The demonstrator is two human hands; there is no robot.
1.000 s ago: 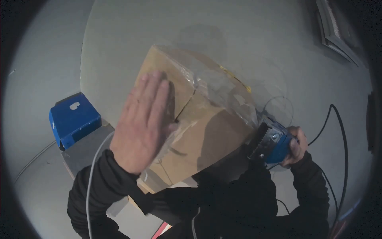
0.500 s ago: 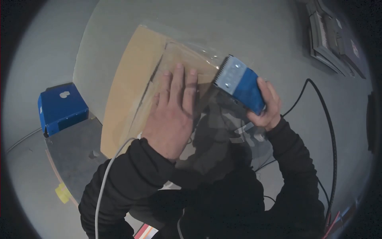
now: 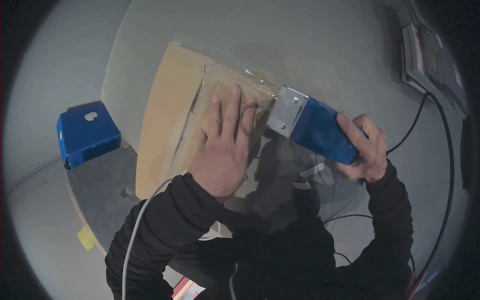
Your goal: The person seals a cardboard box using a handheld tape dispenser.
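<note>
My left hand (image 3: 222,152) lies flat with fingers spread on a brown cardboard box (image 3: 162,120). A dark seam runs along the box top beside the hand, and glossy clear tape (image 3: 257,80) covers the far right edge. In my right hand (image 3: 365,150) is a blue tape dispenser (image 3: 320,130), gripped by its rear end. Its toothed metal blade points left, right at the box's right edge and close to my left fingertips.
A blue box (image 3: 90,132) with a white mark stands at the left on a dark grey panel (image 3: 102,182). Stacked books or folders (image 3: 432,60) stand at the far right. A black cable (image 3: 447,165) curves down the right side; a white cable (image 3: 132,240) crosses my left sleeve.
My right hand has moved right and slightly down with the tape dispenser, which has turned so its blade faces left more squarely. My left hand stays flat on the box.
</note>
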